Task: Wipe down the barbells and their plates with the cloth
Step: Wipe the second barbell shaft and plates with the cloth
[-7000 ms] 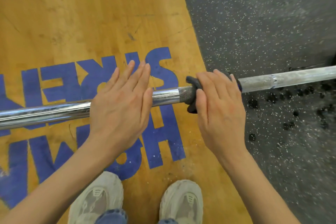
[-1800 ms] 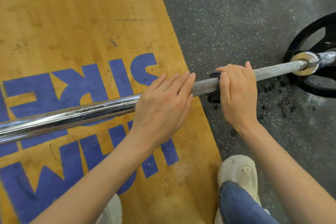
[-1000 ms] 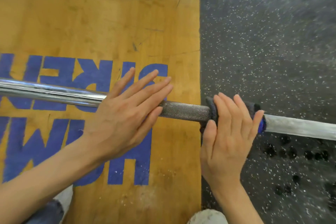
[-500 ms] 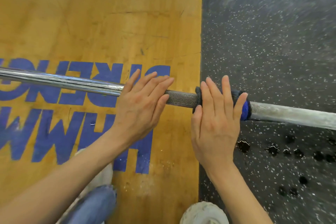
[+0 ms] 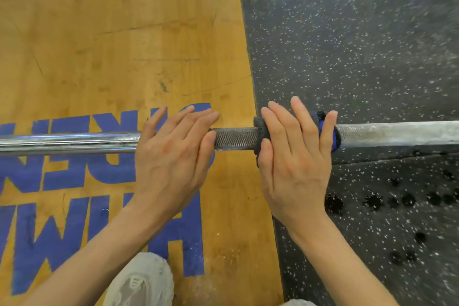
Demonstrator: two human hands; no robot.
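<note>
Pressing flat, our left hand [image 5: 173,154] rests with straight fingers on the long steel barbell shaft [image 5: 233,138] lying across the wooden platform [image 5: 119,32]. Our right hand [image 5: 295,154] presses the dark blue-edged cloth [image 5: 260,129] wrapped around the shaft, fingers extended over it, near the speckled black rubber floor [image 5: 360,45].

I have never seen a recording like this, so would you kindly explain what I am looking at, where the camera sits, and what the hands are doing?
There is no machine here: a person wears a camera on the head, looking down at their own two hands. A long metal barbell runs across the picture, over a yellow wooden platform with blue lettering and a dark speckled rubber floor. The right hand presses a dark cloth with a blue edge onto the bar, its fingers fairly straight. The left hand rests flat on the bar beside it. A pale shoe shows at the bottom.
</note>
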